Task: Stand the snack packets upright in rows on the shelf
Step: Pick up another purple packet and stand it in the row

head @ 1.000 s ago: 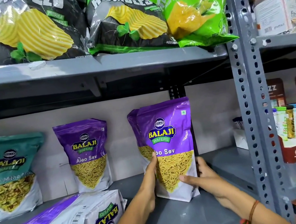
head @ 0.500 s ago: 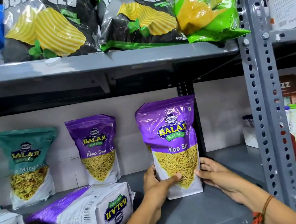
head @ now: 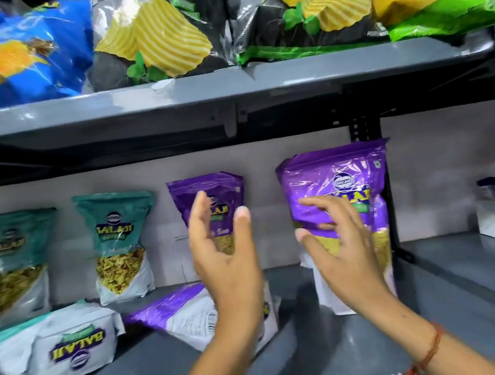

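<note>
Place: shop or stockroom.
Evidence: slotted grey steel shelving; branded snack packets shelved in rows.

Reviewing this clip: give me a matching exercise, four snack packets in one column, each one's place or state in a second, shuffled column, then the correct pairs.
Things:
1. Purple foil packet by the right hand
2. Purple-and-white packet behind the left wrist
3. Blue crisp bag
4. Teal foil packet with readable logo

States:
A. On the upper shelf, far left
B. Lying flat on the lower shelf
C. Upright against the back wall, left of the hands
D. Upright at the right end of the row, open fingers in front

Pairs: 1-D, 2-B, 3-A, 4-C
</note>
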